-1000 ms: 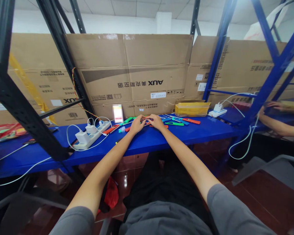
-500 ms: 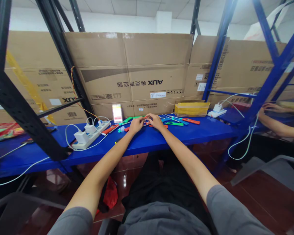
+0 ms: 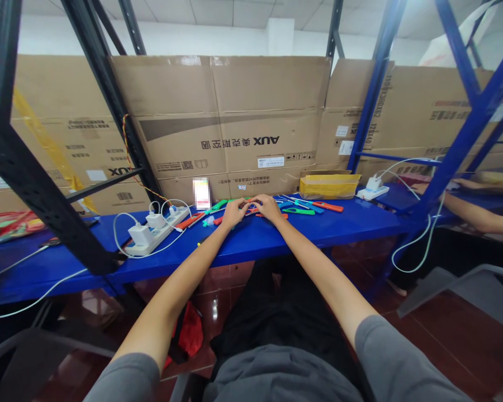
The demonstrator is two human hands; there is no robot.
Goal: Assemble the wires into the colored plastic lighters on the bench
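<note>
Over the middle of the blue table (image 3: 343,223), my left hand (image 3: 233,213) and my right hand (image 3: 267,207) nearly meet at the fingertips. Both have bent, closed fingers; whatever is between them is too small and covered to name. Around them lie several long-nosed lighters with coloured handles. An orange lighter (image 3: 189,221) and a green lighter (image 3: 218,205) lie left of my left hand. Right of my right hand are a green lighter (image 3: 299,211), a blue lighter (image 3: 312,207) and an orange lighter (image 3: 330,206). A small red-orange piece shows just under my right hand.
A white power strip (image 3: 157,234) with plugged-in chargers and cables sits at the left. A phone (image 3: 202,194) leans against the cardboard wall (image 3: 243,111). A yellow-taped box (image 3: 329,186) stands at the back right. Blue and dark posts flank the table; another person's arm (image 3: 469,209) is at far right.
My hands stay in nearly the same place, with slight finger movement. The other person's hand at far right has moved left. The view has shifted very little.
</note>
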